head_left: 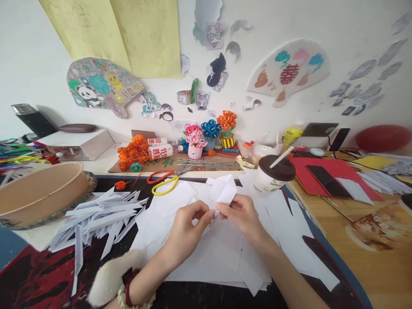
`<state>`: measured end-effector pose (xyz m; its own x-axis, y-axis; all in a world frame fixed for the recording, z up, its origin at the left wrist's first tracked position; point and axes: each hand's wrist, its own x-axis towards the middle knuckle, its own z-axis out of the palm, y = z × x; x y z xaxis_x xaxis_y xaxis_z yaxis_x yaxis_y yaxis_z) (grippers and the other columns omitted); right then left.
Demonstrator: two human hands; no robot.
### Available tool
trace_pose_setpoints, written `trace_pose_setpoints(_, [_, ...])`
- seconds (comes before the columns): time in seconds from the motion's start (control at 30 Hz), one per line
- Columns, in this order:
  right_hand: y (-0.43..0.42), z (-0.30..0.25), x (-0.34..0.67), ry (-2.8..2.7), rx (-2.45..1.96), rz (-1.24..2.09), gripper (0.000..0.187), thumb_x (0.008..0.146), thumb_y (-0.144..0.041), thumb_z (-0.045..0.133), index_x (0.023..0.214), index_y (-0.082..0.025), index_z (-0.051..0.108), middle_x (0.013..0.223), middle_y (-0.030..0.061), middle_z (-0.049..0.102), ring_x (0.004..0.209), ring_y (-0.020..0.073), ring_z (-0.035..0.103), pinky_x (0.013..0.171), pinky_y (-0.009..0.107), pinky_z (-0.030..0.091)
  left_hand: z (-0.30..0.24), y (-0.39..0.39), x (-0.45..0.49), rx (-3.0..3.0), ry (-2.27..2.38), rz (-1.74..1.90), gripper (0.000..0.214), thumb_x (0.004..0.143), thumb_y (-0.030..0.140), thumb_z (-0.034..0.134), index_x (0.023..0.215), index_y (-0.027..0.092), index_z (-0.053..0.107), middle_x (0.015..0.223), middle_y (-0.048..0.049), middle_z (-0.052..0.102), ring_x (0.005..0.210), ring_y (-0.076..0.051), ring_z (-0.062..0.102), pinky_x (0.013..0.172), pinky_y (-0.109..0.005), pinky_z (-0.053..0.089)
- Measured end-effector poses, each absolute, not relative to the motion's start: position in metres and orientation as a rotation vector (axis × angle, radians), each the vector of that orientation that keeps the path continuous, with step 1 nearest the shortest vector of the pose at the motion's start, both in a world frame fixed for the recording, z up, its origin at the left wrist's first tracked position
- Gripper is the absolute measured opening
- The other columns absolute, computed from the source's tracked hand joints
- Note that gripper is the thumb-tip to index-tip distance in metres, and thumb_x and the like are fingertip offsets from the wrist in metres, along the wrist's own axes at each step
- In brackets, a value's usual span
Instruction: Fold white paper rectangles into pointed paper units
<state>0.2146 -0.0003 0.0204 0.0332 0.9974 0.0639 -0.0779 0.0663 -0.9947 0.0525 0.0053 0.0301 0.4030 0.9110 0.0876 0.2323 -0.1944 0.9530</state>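
A small piece of folded white paper (227, 189) is held up above the layered white sheets at the middle of the table. My right hand (242, 214) pinches it between thumb and fingers. At the paper's lower left edge, my left hand (193, 221) is closed, thumb against index finger, gripping its corner. Below both hands lie loose white paper sheets (222, 257). To the left is a heap of folded paper strips (103, 216). Scissors (165, 183) with red and yellow handles rest just behind the sheets.
A lidded cup with a straw (273, 174) stands behind my right hand. A round wooden basket (41, 195) is at the left. Flower pots (195, 148) and orange flowers (137, 152) line the back. A phone (326, 180) lies on a red folder (301, 169) at right.
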Motion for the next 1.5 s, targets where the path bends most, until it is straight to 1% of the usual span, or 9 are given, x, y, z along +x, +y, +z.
trace_pose_setpoints(0.2, [0.001, 0.018, 0.215, -1.141, -1.126, 1.184, 0.016, 0.072, -0.022, 0.067, 0.058, -0.017, 0.061, 0.052, -0.0033, 0.055, 0.050, 0.0107, 0.051, 0.050, 0.024, 0.041, 0.033, 0.013, 0.047, 1.608, 0.996, 0.724, 0.031, 0.088, 0.040, 0.055, 0.075, 0.013, 0.065, 0.068, -0.0029, 0.061, 0.063, -0.014, 0.052, 0.058, -0.024, 0.041])
trace_pose_setpoints(0.37, [0.002, 0.017, 0.215, -1.144, -1.123, 1.197, 0.016, 0.073, -0.023, 0.067, 0.059, -0.017, 0.062, 0.053, -0.0024, 0.056, 0.050, 0.0108, 0.051, 0.050, 0.024, 0.040, 0.037, 0.014, 0.046, 1.634, 0.995, 0.754, 0.028, 0.088, 0.037, 0.055, 0.075, 0.015, 0.065, 0.074, -0.0039, 0.065, 0.070, -0.015, 0.056, 0.062, -0.024, 0.041])
trace_pose_setpoints(0.67, [0.005, 0.016, 0.216, -1.237, -1.152, 1.288, 0.026, 0.076, -0.040, 0.071, 0.066, -0.015, 0.069, 0.062, 0.0033, 0.065, 0.053, 0.0124, 0.055, 0.053, 0.027, 0.045, 0.033, 0.016, 0.045, 1.675, 1.180, 0.839, 0.024, 0.086, 0.034, 0.054, 0.074, 0.016, 0.063, 0.073, -0.0033, 0.067, 0.066, -0.016, 0.058, 0.064, -0.027, 0.044])
trace_pose_setpoints(0.87, [0.011, 0.011, 0.227, -1.039, -1.184, 1.147, 0.035, 0.078, -0.047, 0.069, 0.099, -0.020, 0.069, 0.076, 0.0024, 0.066, 0.064, 0.0145, 0.058, 0.059, 0.027, 0.047, 0.035, 0.028, 0.035, 1.843, 1.233, 0.688, 0.023, 0.084, 0.029, 0.053, 0.067, 0.016, 0.062, 0.065, -0.0029, 0.067, 0.061, -0.016, 0.057, 0.058, -0.026, 0.041])
trace_pose_setpoints(0.93, [0.012, 0.007, 0.231, -1.028, -1.237, 1.096, 0.032, 0.074, -0.045, 0.072, 0.091, -0.018, 0.072, 0.076, 0.0038, 0.067, 0.065, 0.0152, 0.057, 0.060, 0.028, 0.048, 0.033, 0.030, 0.033, 1.897, 1.213, 0.662, 0.020, 0.083, 0.028, 0.054, 0.069, 0.017, 0.063, 0.070, -0.0033, 0.068, 0.065, -0.016, 0.058, 0.060, -0.026, 0.043])
trace_pose_setpoints(1.07, [0.013, 0.002, 0.235, -1.081, -1.299, 1.096, 0.031, 0.072, -0.046, 0.071, 0.079, -0.016, 0.072, 0.077, 0.0070, 0.069, 0.065, 0.0172, 0.058, 0.062, 0.031, 0.050, 0.028, 0.035, 0.029, 1.926, 1.226, 0.698, 0.019, 0.083, 0.026, 0.051, 0.091, 0.016, 0.066, 0.081, -0.0050, 0.072, 0.070, -0.016, 0.063, 0.065, -0.026, 0.047])
trace_pose_setpoints(1.3, [0.012, 0.005, 0.244, -1.466, -1.374, 1.246, 0.016, 0.065, -0.029, 0.075, 0.060, -0.015, 0.073, 0.060, 0.0050, 0.067, 0.059, 0.0186, 0.060, 0.061, 0.032, 0.048, 0.029, 0.036, 0.012, 2.040, 1.181, 0.570, 0.012, 0.076, 0.023, 0.059, 0.075, 0.017, 0.069, 0.068, -0.0020, 0.069, 0.062, -0.015, 0.060, 0.056, -0.024, 0.042])
trace_pose_setpoints(1.37, [0.015, 0.005, 0.246, -1.553, -1.384, 1.258, 0.007, 0.064, -0.024, 0.075, 0.065, -0.017, 0.075, 0.063, 0.0038, 0.069, 0.062, 0.0185, 0.061, 0.063, 0.032, 0.048, 0.029, 0.036, 0.010, 2.068, 1.159, 0.534, 0.011, 0.075, 0.023, 0.060, 0.073, 0.018, 0.069, 0.068, -0.0013, 0.068, 0.061, -0.015, 0.058, 0.056, -0.023, 0.041])
trace_pose_setpoints(1.5, [0.024, 0.003, 0.242, -1.739, -1.429, 1.102, 0.014, 0.067, -0.021, 0.072, 0.080, -0.020, 0.077, 0.069, 0.0015, 0.069, 0.063, 0.0173, 0.060, 0.064, 0.032, 0.048, 0.028, 0.040, 0.012, 2.098, 1.131, 0.504, 0.011, 0.076, 0.020, 0.058, 0.073, 0.017, 0.068, 0.066, -0.0001, 0.065, 0.059, -0.013, 0.054, 0.057, -0.023, 0.039])
